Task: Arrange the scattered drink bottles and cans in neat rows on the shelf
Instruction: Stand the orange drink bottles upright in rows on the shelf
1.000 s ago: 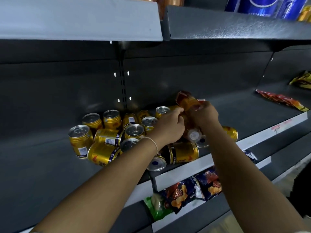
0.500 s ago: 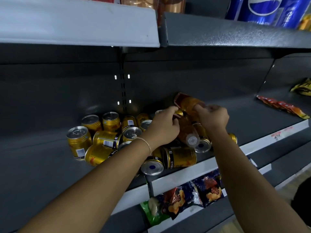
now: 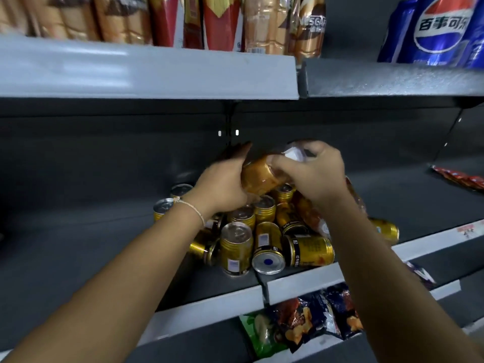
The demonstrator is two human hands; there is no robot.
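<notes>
Two hands: I have both on one amber drink bottle (image 3: 258,176), lifted clear above the heap of gold cans (image 3: 264,231) on the dark middle shelf (image 3: 86,231).
Left hand (image 3: 222,183): cupped round the bottle's lower body, fingers wrapped behind it.
Right hand (image 3: 313,174): clamped over the upper end, where a pale patch that may be the cap shows; I cannot tell how tightly.
Bottle attitude: tilted, nearly on its side, in the air between my hands and touching no can that I can see.
Second bottle (image 3: 311,216): lying slantwise in the heap beneath my right forearm, partly hidden.
Cans: some upright, several toppled with ends facing me, crowded near the shelf's front lip.
Free room: bare shelf to the left of the heap and behind it.
How I would do it: turn the bottle upright before lowering, carry it to the bare stretch rather than into the pile, and set it against the back wall to start a row.
Risk: my forearms hang close over the cans at the edge; a low sweep could roll one off.
</notes>
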